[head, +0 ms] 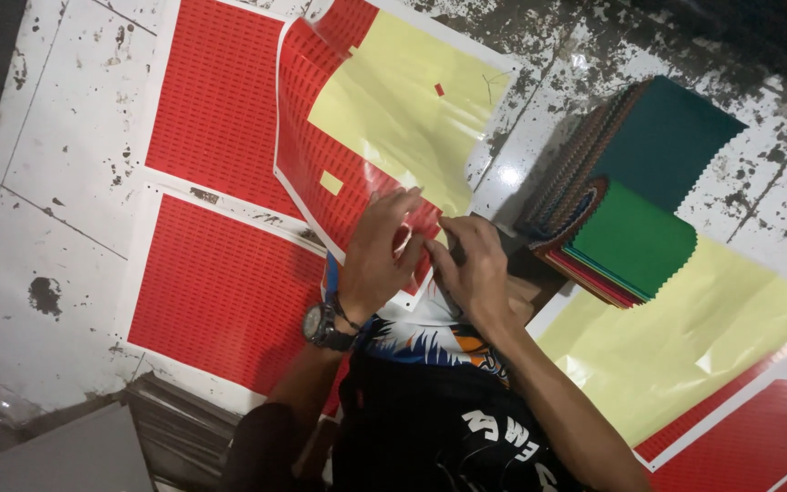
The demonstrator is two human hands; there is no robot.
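Black printed cloth of the person's shirt [430, 428] fills the lower middle of the view, and both bare forearms rise from it to a glossy red sticker sheet [321, 146] with a white border, cut into rows of small labels. That sheet lies across the person's lap and curls up at its far end, where its pale yellow backing paper [393, 100] shows, peeled and folded over. The left hand [380, 251], a dark wristwatch [325, 326] on its wrist, presses down on the sheet's near edge with fingers bent and close together. The right hand [471, 264] meets it there, fingertips pinched on the same edge, touching the left hand's fingers. Just right of the hands stands a thick stack of coloured fabric swatches [635, 196] with zigzag-cut edges, dark teal and bright green uppermost. Beyond it, a loose yellow backing sheet [685, 346] lies on more red sheets. Two flat red sticker sheets [220, 292] rest to the left on the stained white tiled floor [38, 182].
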